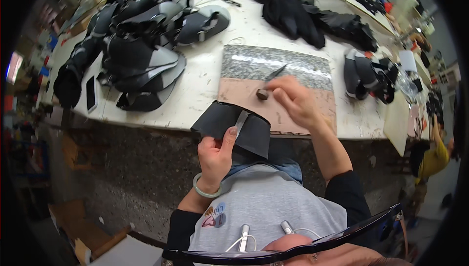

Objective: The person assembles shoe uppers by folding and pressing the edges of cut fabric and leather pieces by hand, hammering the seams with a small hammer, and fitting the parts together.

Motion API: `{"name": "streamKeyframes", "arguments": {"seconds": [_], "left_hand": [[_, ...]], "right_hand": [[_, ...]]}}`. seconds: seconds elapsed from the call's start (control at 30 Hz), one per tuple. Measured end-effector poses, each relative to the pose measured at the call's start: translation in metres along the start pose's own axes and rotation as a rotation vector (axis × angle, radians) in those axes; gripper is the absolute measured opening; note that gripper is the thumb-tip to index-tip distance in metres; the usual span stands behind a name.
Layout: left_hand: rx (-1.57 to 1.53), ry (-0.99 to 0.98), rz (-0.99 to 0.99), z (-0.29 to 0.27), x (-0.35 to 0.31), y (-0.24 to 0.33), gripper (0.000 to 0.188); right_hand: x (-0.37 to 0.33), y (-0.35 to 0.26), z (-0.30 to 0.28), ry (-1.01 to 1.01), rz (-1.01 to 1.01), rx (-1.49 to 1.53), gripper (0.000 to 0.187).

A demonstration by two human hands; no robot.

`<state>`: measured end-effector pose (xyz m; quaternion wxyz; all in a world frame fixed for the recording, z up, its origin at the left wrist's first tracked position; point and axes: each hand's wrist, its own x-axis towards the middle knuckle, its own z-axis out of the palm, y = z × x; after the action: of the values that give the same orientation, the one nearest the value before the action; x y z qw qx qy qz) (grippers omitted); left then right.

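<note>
My left hand [215, 157] is closed on a black curved shoe upper piece [207, 122], holding it at the table's front edge. Its thumb presses a narrow grey strip [241, 119] that runs down the piece; most of its fingers are hidden underneath. Up and to the right, my right hand [295, 102] is closed around a dark hammer [263, 94] with a round face and a long tapering end. The hammer hangs over a board [244, 87], apart from the shoe piece. The handle is mostly covered by my fingers, and the hand is slightly blurred.
The board has a speckled grey part and a pink part. Piles of black and grey shoe uppers [137, 56] stand left, near a phone [91, 93]. Black cloth-like pieces [290, 14] lie at the back, more uppers [356, 73] at right. Another person [432, 158] is at far right.
</note>
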<state>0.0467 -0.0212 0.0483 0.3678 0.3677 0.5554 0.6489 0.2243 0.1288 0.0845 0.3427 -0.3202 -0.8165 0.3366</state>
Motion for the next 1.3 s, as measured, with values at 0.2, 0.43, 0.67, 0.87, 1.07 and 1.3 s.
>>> {"name": "streamKeyframes", "arguments": {"seconds": [0.2, 0.43, 0.67, 0.87, 1.07, 1.3], "left_hand": [[-0.649, -0.130, -0.273, 0.026, 0.008, 0.014, 0.038], [-1.022, -0.686, -0.548, 0.050, 0.016, 0.022, 0.055], [-0.896, -0.672, -0.436, 0.034, 0.018, -0.004, 0.041], [-0.786, -0.542, -0.455, 0.037, 0.011, -0.011, 0.023], [-0.631, -0.505, -0.505, 0.038, 0.010, -0.015, 0.020], [-0.631, -0.573, -0.552, 0.047, 0.007, -0.013, 0.018]], "right_hand": [[-0.016, -0.039, -0.010, -0.220, -0.014, 0.147, 0.021], [-0.033, -0.035, -0.075, -0.087, 0.390, 0.747, 0.021], [-0.021, -0.048, -0.257, 0.180, -0.002, -0.065, 0.024], [-0.050, 0.030, -0.284, 0.037, 0.008, -0.756, 0.022], [-0.094, 0.112, -0.257, 0.262, 0.332, -0.576, 0.061], [-0.091, 0.128, -0.232, 0.475, 0.338, -1.072, 0.049]]}}
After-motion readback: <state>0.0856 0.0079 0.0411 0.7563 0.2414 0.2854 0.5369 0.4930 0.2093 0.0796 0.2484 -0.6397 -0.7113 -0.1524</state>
